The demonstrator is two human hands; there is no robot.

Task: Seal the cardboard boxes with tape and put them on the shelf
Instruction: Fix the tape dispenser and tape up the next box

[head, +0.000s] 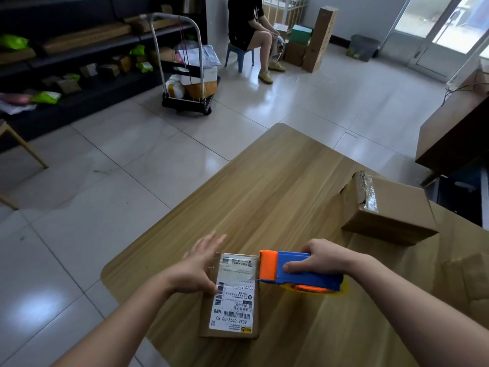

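On the near left of the tabletop (277, 181) lies the small box (232, 303), mid-taping, I judge. Your right hand (321, 256) has fingers clamped on the tape dispenser (296, 272) at its right edge; your left hand (195, 268) steadies it, fingers straight. Next, pull squarely across. The clear tape (238, 262) is hard to make out.

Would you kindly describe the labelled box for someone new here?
On the wooden table, look between the left hand and the blue-and-orange tape dispenser in the right hand. There lies a small cardboard box. Unlike the larger plain cardboard box nearby, it bears a white barcode label.
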